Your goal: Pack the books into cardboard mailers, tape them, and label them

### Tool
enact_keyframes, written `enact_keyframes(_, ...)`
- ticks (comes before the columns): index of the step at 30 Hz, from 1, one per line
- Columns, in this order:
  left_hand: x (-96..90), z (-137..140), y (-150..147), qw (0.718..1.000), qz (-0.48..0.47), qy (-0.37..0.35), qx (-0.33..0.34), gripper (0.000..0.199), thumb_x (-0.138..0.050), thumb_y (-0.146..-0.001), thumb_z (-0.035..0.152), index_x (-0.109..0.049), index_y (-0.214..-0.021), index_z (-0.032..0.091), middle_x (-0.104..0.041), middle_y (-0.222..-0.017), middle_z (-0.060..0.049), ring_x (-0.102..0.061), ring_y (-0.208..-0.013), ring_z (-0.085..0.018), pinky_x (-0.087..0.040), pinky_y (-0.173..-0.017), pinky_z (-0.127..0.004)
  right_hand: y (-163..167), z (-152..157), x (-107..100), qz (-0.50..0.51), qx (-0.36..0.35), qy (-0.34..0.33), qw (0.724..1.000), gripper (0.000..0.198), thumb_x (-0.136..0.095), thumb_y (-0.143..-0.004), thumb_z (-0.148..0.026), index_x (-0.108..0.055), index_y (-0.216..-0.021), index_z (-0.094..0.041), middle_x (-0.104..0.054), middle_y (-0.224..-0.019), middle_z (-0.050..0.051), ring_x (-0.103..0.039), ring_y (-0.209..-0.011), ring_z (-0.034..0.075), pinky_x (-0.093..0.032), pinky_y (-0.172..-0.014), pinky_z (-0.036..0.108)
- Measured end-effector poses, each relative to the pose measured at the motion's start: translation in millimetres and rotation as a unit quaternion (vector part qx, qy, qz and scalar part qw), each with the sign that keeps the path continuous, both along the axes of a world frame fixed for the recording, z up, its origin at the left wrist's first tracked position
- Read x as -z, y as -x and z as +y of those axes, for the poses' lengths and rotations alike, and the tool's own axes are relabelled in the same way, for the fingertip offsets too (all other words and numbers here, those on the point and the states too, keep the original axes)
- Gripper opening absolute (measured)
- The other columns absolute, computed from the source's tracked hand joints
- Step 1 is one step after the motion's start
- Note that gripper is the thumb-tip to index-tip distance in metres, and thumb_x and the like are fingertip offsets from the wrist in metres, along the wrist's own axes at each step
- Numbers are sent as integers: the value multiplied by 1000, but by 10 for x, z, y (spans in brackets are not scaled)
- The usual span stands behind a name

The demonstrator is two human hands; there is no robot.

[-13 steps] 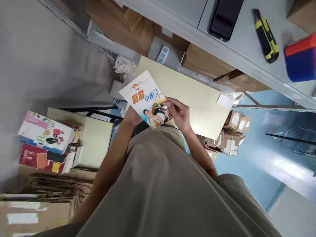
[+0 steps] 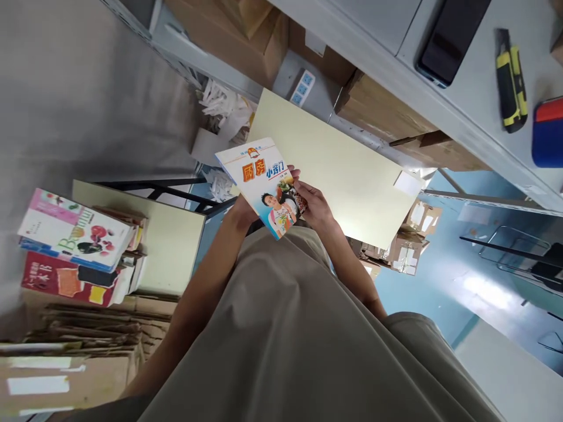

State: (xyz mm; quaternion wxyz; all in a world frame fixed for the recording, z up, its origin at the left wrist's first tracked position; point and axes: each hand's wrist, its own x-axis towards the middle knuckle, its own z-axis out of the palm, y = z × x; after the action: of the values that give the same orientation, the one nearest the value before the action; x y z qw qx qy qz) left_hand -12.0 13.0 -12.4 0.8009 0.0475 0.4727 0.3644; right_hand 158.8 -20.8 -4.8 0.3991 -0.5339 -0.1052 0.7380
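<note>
A thin paperback (image 2: pixel 264 181) shows me its white cover, reading 厨房小窍门 in orange and blue characters above a picture of a person and food; the smaller print is too fine for me to read; the book is held above the left end of the cream bench (image 2: pixel 334 158); the right hand (image 2: pixel 317 205) grasps its right edge, thumb on the smooth cover; the left hand (image 2: pixel 244 212) meets the opposite edge, fingers hidden behind, so I cannot tell its grip; at a smaller cream board's (image 2: pixel 176 252) left edge sits a stack of books (image 2: pixel 79 231), the top title starting with B, the rest unclear to me; near the grey shelf's (image 2: pixel 477 70) front edge lie a dark phone (image 2: pixel 453 41), cut off above, and a yellow-and-black utility knife (image 2: pixel 511 82).
</note>
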Motion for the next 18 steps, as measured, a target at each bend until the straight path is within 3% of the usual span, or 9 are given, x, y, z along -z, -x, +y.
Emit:
enact_keyframes(5, 168, 70, 143, 998, -25, -42, 34, 63, -78, -99, 57, -77, -150, 21, -82, -147, -14, -67, -154, -42, -56, -130, -55, 237, 193, 155, 0, 23, 46, 999, 30, -97, -88, -49, -85, -104, -25, -90, -122, 5, -78, -138, 30, -68, -113, 42)
enact_keyframes(10, 381, 168, 304, 998, -34, -47, 23, 65, -83, -92, 55, -79, -146, 19, -84, -140, -16, -71, -148, -43, -56, -129, -55, 479, 397, 452, -21, 46, 71, 996, 24, -94, -88, -44, -83, -99, -25, -91, -123, 5, -78, -140, 30, -67, -117, 43)
enact_keyframes(15, 623, 355, 531, 999, -31, -10, 24, 55, -77, -97, 53, -80, -140, 19, -85, -134, -14, -72, -146, -41, -58, -127, -56, 580, 604, 804, -93, 78, 84, 989, 24, -90, -90, -44, -83, -101, -25, -90, -116, 7, -81, -133, 30, -68, -116, 45)
enact_keyframes(18, 804, 515, 675, 999, -13, -21, 34, 59, -76, -98, 65, -80, -138, 21, -85, -135, -13, -72, -145, -40, -58, -124, -56, 538, 791, 1006, -160, 113, 58, 979, 23, -87, -91, -46, -81, -100, -25, -90, -115, 8, -81, -130, 29, -69, -113, 45)
